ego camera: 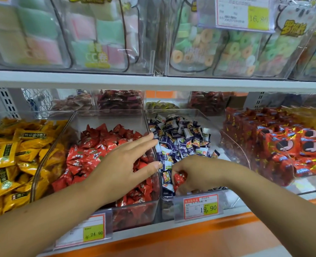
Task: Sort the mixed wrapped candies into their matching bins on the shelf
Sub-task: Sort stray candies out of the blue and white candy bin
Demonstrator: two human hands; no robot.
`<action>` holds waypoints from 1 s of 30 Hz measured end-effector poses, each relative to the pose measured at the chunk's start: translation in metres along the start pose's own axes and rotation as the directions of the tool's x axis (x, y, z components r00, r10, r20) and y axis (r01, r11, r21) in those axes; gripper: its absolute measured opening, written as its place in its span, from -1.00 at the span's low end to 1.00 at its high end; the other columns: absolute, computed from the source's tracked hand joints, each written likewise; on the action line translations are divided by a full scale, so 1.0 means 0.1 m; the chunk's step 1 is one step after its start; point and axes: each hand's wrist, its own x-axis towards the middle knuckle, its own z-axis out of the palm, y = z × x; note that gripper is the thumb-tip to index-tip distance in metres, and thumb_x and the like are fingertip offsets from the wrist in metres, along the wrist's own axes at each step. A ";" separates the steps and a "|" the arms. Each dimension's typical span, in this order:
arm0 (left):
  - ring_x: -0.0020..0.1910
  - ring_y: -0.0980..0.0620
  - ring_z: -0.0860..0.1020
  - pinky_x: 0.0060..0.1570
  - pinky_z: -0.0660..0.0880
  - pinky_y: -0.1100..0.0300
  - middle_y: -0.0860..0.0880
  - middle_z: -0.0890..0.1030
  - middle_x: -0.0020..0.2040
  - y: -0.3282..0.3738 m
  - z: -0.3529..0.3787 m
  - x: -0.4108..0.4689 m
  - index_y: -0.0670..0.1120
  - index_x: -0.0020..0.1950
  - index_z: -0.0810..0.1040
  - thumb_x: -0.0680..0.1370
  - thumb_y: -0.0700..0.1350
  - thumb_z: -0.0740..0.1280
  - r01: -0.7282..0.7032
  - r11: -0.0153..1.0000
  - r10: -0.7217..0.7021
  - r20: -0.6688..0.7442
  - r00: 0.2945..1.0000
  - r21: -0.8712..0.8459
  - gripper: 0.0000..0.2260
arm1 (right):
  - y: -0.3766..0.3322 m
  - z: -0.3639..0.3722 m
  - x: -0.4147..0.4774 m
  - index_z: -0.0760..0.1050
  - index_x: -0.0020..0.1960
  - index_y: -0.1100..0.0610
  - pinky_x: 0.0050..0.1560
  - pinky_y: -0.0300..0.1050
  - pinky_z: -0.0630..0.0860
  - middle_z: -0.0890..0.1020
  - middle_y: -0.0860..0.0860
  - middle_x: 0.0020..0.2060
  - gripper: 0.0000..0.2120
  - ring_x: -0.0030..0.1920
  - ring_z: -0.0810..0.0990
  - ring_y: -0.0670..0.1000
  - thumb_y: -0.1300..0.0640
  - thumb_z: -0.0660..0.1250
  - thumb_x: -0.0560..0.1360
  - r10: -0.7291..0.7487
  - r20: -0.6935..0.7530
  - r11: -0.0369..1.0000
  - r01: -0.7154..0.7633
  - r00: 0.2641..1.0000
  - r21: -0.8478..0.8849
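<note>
Sorting looks midway: at the front of the purple-candy bin (pixel 216 138) the right hand (pixel 192 175) pinches stray red candies (pixel 179 179), not yet dropped into the red-candy bin (pixel 109 113) just left of it, where the left hand (pixel 127 164) hovers spread (more strays may lie buried).

Right hand (pixel 190 175) around red candy (pixel 178 179) — purple-candy bin (pixel 205 117).
</note>
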 end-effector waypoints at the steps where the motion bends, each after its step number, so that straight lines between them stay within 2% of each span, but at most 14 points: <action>1: 0.30 0.65 -0.12 0.27 -0.19 0.59 0.45 0.02 0.47 0.00 0.00 0.00 0.33 0.49 0.14 0.41 0.48 -0.07 0.002 1.000 -0.002 0.002 1.000 -0.003 -0.34 | 0.02 -0.03 -0.01 0.52 -0.06 0.07 -0.39 -0.28 0.43 0.58 -0.08 -0.34 -0.86 -0.44 0.52 -0.15 0.06 0.45 0.47 0.015 0.000 0.997 -0.015 1.000 0.077; 5: 0.28 0.66 -0.15 0.27 -0.20 0.55 0.43 0.01 0.49 0.00 0.01 -0.01 0.33 0.50 0.11 0.41 0.49 -0.09 0.001 1.000 -0.001 0.010 1.000 0.005 -0.33 | 0.11 -0.24 -0.05 0.49 -0.03 0.18 -0.46 -0.20 0.46 0.61 -0.02 -0.39 -0.82 -0.44 0.52 -0.05 0.10 0.43 0.49 0.083 -0.118 0.899 -0.023 0.990 0.438; 9: 0.25 0.69 -0.19 0.21 -0.27 0.63 0.47 -0.05 0.46 0.01 0.00 -0.02 0.33 0.51 0.07 0.40 0.50 -0.13 -0.008 1.000 0.008 0.021 1.000 0.021 -0.31 | 0.01 -0.36 0.01 0.48 -0.02 0.15 -0.54 -0.27 0.34 0.54 -0.06 -0.54 -0.86 -0.52 0.46 -0.06 0.11 0.39 0.52 0.172 -0.305 0.777 0.062 0.937 0.627; 13: 0.25 0.69 -0.19 0.23 -0.27 0.63 0.51 -0.08 0.40 0.02 -0.01 -0.01 0.36 0.49 0.06 0.40 0.50 -0.13 -0.030 0.999 0.030 0.001 1.000 0.023 -0.34 | -0.42 -0.42 0.26 0.48 -0.03 0.10 -0.44 -0.25 0.44 0.58 -0.03 -0.39 -0.92 -0.50 0.51 -0.12 0.15 0.38 0.52 0.198 -0.587 0.671 0.328 0.785 0.665; 15: 0.37 0.55 0.01 0.41 -0.06 0.46 0.44 0.06 0.43 0.01 0.00 0.00 0.31 0.49 0.16 0.44 0.47 -0.05 -0.041 0.999 0.041 -0.037 0.998 -0.013 -0.36 | -0.69 -0.41 0.42 0.47 -0.02 0.06 -0.28 -0.24 0.51 0.63 0.02 -0.21 -0.89 -0.34 0.60 -0.12 0.16 0.39 0.51 0.143 -0.637 0.638 0.422 0.758 0.644; 16: 0.38 0.45 0.16 0.45 0.11 0.33 0.39 0.20 0.41 0.01 0.01 0.01 0.25 0.49 0.24 0.47 0.43 0.01 -0.048 0.998 0.046 -0.053 0.998 -0.039 -0.38 | -0.81 -0.40 0.49 0.49 0.04 0.01 -0.13 -0.20 0.53 0.64 0.02 -0.08 -0.83 -0.17 0.62 -0.08 0.12 0.42 0.49 0.091 -0.634 0.671 0.423 0.768 0.609; 18: 0.34 0.32 0.32 0.39 0.30 0.19 0.33 0.36 0.35 0.00 0.01 0.01 0.20 0.46 0.32 0.50 0.38 0.08 -0.055 0.996 0.050 -0.070 0.996 -0.069 -0.42 | -0.91 -0.39 0.58 0.45 0.27 -0.09 0.15 -0.21 0.46 0.57 -0.04 0.17 -0.58 0.15 0.54 -0.08 -0.01 0.45 0.45 -0.019 -0.568 0.735 0.396 0.823 0.550; 19: 0.35 0.37 0.29 0.40 0.27 0.24 0.37 0.32 0.36 0.00 0.00 0.01 0.22 0.46 0.31 0.49 0.39 0.08 -0.059 0.996 0.055 -0.068 0.996 -0.069 -0.43 | -0.90 -0.42 0.58 0.40 0.34 -0.11 0.20 -0.24 0.42 0.52 -0.07 0.26 -0.51 0.23 0.49 -0.11 -0.04 0.44 0.45 -0.037 -0.554 0.736 0.398 0.832 0.548; 21: 0.36 0.57 0.07 0.40 0.02 0.47 0.50 0.11 0.39 -0.01 -0.01 0.00 0.32 0.47 0.21 0.45 0.44 0.02 -0.054 0.997 0.052 -0.047 0.998 -0.054 -0.40 | -0.77 -0.51 0.49 0.41 0.35 -0.09 0.22 -0.26 0.39 0.49 -0.08 0.32 -0.58 0.26 0.48 -0.13 0.00 0.38 0.52 -0.007 -0.571 0.706 0.408 0.821 0.579; 23: 0.34 0.61 -0.08 0.32 -0.15 0.55 0.55 -0.02 0.39 -0.02 -0.02 0.00 0.39 0.46 0.13 0.41 0.50 -0.05 -0.028 0.999 0.027 -0.012 1.000 -0.034 -0.37 | -0.49 -0.57 0.34 0.47 0.31 -0.06 0.18 -0.28 0.37 0.52 -0.09 0.30 -0.69 0.23 0.49 -0.13 0.05 0.30 0.57 0.021 -0.550 0.842 0.282 0.835 0.460; 24: 0.35 0.59 -0.10 0.30 -0.17 0.54 0.57 -0.05 0.39 -0.02 -0.02 -0.01 0.40 0.46 0.11 0.40 0.52 -0.07 -0.021 0.999 0.021 0.004 1.000 -0.025 -0.36 | -0.32 -0.59 0.26 0.48 0.30 -0.06 0.15 -0.28 0.35 0.52 -0.08 0.29 -0.70 0.20 0.49 -0.14 0.06 0.30 0.57 0.026 -0.480 0.924 0.162 0.877 0.346; 26: 0.35 0.60 -0.12 0.27 -0.20 0.55 0.58 -0.07 0.39 -0.02 -0.02 0.00 0.40 0.47 0.08 0.39 0.52 -0.09 -0.024 1.000 0.024 0.017 1.000 -0.020 -0.35 | -0.02 -0.60 0.09 0.44 0.33 -0.11 0.19 -0.24 0.32 0.45 -0.09 0.35 -0.59 0.20 0.44 -0.15 -0.03 0.39 0.50 0.081 -0.189 0.989 -0.056 0.979 0.135; 28: 0.34 0.61 -0.13 0.26 -0.22 0.57 0.57 -0.07 0.40 -0.01 -0.02 0.00 0.40 0.48 0.07 0.39 0.52 -0.09 -0.024 1.000 0.024 0.015 1.000 -0.017 -0.34 | 0.10 -0.54 -0.02 0.31 0.40 -0.25 0.37 -0.09 0.25 0.25 -0.13 0.47 -0.34 0.38 0.30 -0.09 -0.18 0.48 0.37 0.152 0.088 0.986 -0.157 0.984 0.055; 30: 0.31 0.65 -0.15 0.22 -0.24 0.63 0.55 -0.06 0.40 -0.01 -0.02 0.00 0.38 0.48 0.07 0.39 0.51 -0.10 -0.022 1.000 0.022 0.022 1.000 -0.014 -0.34 | 0.05 -0.39 0.02 0.05 0.47 -0.37 0.46 0.07 0.18 -0.01 -0.15 0.54 -0.11 0.51 0.10 0.03 -0.26 0.49 0.30 0.193 0.197 0.980 -0.199 0.961 0.012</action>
